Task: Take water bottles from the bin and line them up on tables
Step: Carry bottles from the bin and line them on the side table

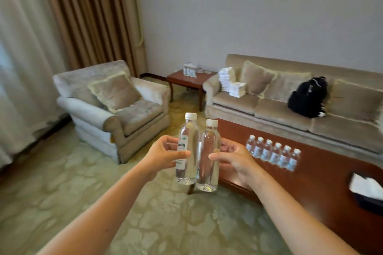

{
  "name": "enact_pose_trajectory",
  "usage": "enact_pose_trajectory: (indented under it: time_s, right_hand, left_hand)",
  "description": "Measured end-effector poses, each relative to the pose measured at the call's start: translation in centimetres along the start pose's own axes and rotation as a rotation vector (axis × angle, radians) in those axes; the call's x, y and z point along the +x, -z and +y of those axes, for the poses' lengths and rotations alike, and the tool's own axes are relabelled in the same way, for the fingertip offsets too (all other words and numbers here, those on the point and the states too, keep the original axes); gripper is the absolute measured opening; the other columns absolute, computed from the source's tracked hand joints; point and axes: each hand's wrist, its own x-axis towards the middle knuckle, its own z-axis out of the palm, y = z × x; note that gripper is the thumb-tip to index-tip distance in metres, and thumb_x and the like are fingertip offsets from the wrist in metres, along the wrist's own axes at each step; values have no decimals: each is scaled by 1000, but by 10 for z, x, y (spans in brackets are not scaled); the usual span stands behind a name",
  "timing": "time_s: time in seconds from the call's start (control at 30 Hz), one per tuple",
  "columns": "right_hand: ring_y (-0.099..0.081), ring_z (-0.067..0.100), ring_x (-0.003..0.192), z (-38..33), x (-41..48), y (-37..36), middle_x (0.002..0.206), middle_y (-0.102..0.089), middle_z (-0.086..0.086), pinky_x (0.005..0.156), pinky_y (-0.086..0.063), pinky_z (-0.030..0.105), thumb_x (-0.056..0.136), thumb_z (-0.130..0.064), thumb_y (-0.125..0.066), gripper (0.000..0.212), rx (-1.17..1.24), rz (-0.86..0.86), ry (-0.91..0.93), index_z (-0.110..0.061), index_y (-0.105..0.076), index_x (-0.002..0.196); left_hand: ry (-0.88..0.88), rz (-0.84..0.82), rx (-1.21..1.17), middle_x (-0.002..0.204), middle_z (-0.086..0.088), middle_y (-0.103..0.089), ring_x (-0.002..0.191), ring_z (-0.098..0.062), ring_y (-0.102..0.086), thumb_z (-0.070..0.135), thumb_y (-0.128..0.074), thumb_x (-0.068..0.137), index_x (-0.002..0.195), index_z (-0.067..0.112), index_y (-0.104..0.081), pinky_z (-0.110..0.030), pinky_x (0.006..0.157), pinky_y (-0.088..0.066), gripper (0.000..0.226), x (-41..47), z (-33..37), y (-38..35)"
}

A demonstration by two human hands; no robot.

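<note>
a long wooden counter lies right of the hands, carrying a row of six bottles. the left hand grips the left bottle, the right hand grips the right bottle; both bottles upright, touching.

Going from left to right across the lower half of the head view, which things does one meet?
armchair → left hand → left bottle → right bottle → right hand → row of bottles → tissue box

Bare tabletop beyond bottle row
</note>
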Motion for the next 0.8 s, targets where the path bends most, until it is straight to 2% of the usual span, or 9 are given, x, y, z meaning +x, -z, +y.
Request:
enact_pose_trajectory:
  time_s: [0.1,0.17,0.27,0.37,0.43,0.53,0.7,0.8]
  right_hand:
    - [-73,16,93,-18,54,-8,106,-72,8,71,-59,29,67,-1,-85,53,-26,-76,25,-26,-74,112]
    - [-73,15,95,-29,91,-13,113,-69,9,72,-60,30,66,-1,-86,58,-23,-130,36,-26,-72,117]
    - [-72,17,102,-44,137,-24,117,-70,12,81,-60,36,68,-2,-85,57,-42,-198,44,-27,-71,117]
    - [-71,18,102,-54,176,-33,107,-74,8,87,-59,39,71,0,-83,51,-57,-246,44,-31,-72,110]
    - [-73,16,98,-58,203,-37,97,-75,3,82,-60,36,71,2,-83,50,-55,-274,39,-31,-72,107]
    - [-74,16,96,-63,243,-43,95,-76,2,77,-60,33,71,2,-83,51,-57,-291,21,-27,-72,111]
    - [-74,10,90,-69,321,-54,87,-77,-5,77,-58,32,72,1,-82,49,-75,-275,13,-31,-71,108]
    - [-74,6,87,-73,377,-67,90,-78,-5,69,-56,25,73,-1,-81,50,-81,-254,14,-31,-70,112]
  left_hand:
    - [-5,86,-8,105,-10,-72,93,-21,-72,16,-87,69,106,13,-56,-39,78,-60,49,32,10,20]
    - [-20,141,-18,105,-11,-72,95,-24,-71,19,-89,65,107,13,-56,-44,81,-60,53,53,19,32]
    - [-38,209,-29,104,-11,-72,96,-25,-72,30,-90,52,108,13,-57,-49,83,-59,68,80,29,48]
    - [-28,238,-35,105,-11,-71,94,-24,-72,24,-89,61,111,13,-57,-39,76,-60,60,108,34,62]
    - [-16,259,-53,106,-11,-70,93,-23,-72,18,-87,69,112,12,-56,-33,68,-58,53,129,36,71]
    - [-10,275,-61,107,-12,-70,91,-22,-72,16,-86,71,112,11,-56,-29,63,-57,52,165,37,84]
    - [7,263,-85,108,-15,-70,95,-25,-72,15,-86,69,114,9,-55,-38,74,-60,55,244,35,110]
    - [1,231,-105,107,-16,-70,96,-27,-71,23,-89,57,112,9,-55,-44,78,-60,66,304,35,135]
